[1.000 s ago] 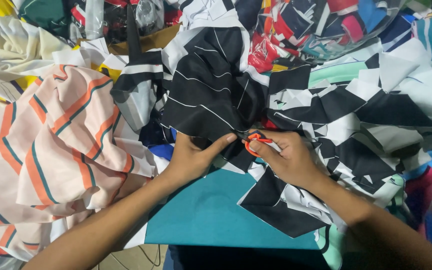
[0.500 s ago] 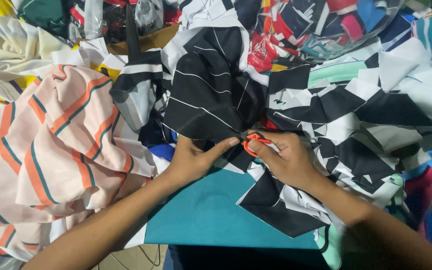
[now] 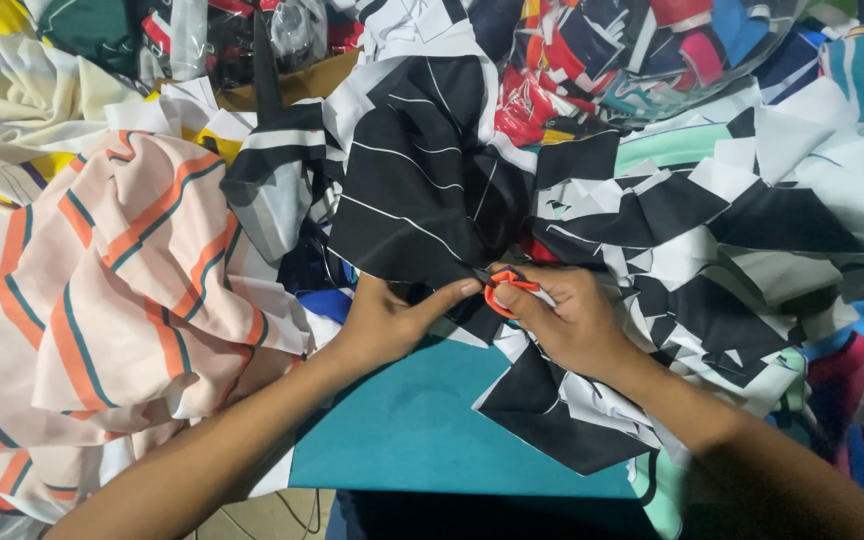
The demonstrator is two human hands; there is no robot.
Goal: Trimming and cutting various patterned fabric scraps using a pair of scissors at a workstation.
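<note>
My right hand (image 3: 570, 322) grips small scissors with orange handles (image 3: 504, 290), their blades tucked into the edge of a black cloth with thin white stripes (image 3: 422, 175). My left hand (image 3: 392, 318) pinches that same black cloth just left of the scissors, thumb stretched toward the blades. The two hands almost touch. Under them lies a flat teal sheet of fabric (image 3: 422, 430), and a black-and-white patterned cloth (image 3: 692, 230) spreads under my right wrist.
A peach cloth with orange and teal stripes (image 3: 102, 290) is heaped at the left. Cream and yellow fabric (image 3: 22, 90) lies at the far left top. Bright mixed scraps (image 3: 652, 50) pile along the top right. A bit of floor shows at the bottom edge.
The scissors and both hands have shifted slightly up and left along the black cloth's edge; otherwise the scene is the same.
</note>
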